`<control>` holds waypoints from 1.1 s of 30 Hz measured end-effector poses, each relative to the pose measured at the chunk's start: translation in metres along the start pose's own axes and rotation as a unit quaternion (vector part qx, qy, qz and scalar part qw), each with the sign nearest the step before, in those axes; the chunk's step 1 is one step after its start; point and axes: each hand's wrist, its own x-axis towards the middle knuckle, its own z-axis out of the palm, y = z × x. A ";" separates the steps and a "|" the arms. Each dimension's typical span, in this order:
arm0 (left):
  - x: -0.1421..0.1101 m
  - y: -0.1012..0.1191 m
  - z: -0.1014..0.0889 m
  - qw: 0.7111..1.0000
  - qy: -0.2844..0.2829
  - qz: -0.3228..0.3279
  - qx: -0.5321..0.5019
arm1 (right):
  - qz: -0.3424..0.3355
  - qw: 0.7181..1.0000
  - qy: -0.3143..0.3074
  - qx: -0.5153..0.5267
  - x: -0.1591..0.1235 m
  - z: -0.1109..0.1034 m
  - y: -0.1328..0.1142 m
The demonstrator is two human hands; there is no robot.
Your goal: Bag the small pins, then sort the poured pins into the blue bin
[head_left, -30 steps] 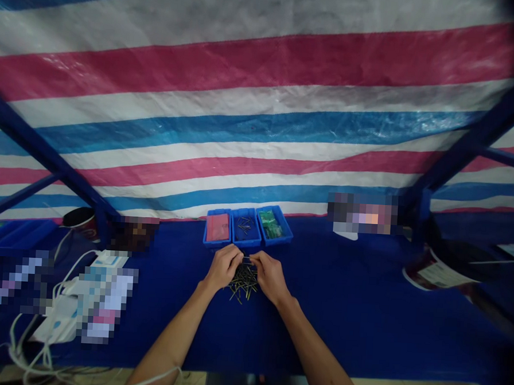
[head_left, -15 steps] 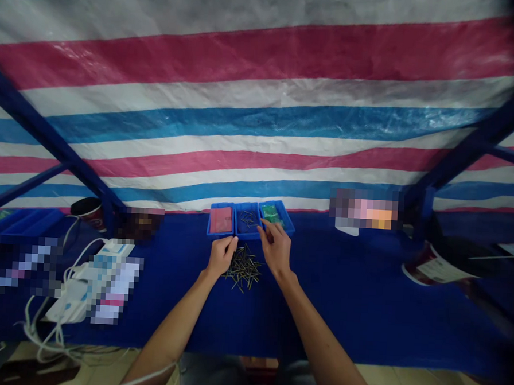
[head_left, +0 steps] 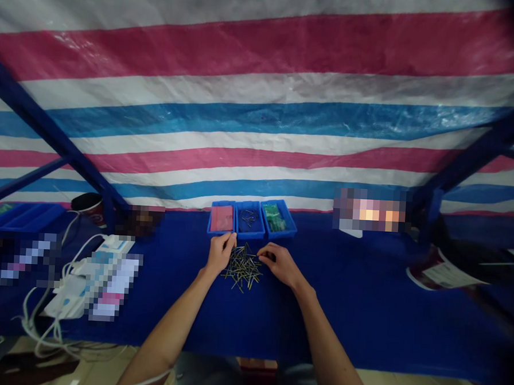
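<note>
A loose pile of small dark and brass pins (head_left: 241, 267) lies on the blue table cloth (head_left: 354, 312). My left hand (head_left: 220, 252) sits at the pile's left edge, fingers curled in a pinch; what it holds is too small to name. My right hand (head_left: 280, 262) rests at the pile's right edge, fingers bent and pinched toward the pins. Behind the pile stand three small blue trays: the left tray (head_left: 221, 219) holds a pink piece, the middle tray (head_left: 250, 220) holds a few pins, the right tray (head_left: 278, 218) holds green parts.
White cables and a power strip (head_left: 84, 281) lie at the left. A dark cup (head_left: 89, 205) stands by a blue frame post (head_left: 48, 141). Another blue bin (head_left: 23, 217) sits far left. A striped tarp (head_left: 262, 89) hangs behind. Papers (head_left: 442, 271) lie at the right.
My right hand has come back from the trays to the right edge of the pin pile. My left hand has stayed at the pile's left side. The view has shifted slightly.
</note>
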 end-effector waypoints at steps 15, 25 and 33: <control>0.000 -0.002 0.001 1.000 -0.013 -0.005 -0.007 | -0.012 0.999 -0.047 -0.017 -0.001 0.000 0.004; 0.000 -0.001 0.001 0.999 -0.036 -0.009 -0.015 | -0.015 0.999 -0.036 0.002 -0.001 0.000 0.004; -0.003 0.007 0.003 0.989 -0.115 0.089 0.002 | -0.016 0.997 0.064 0.043 -0.001 0.002 -0.012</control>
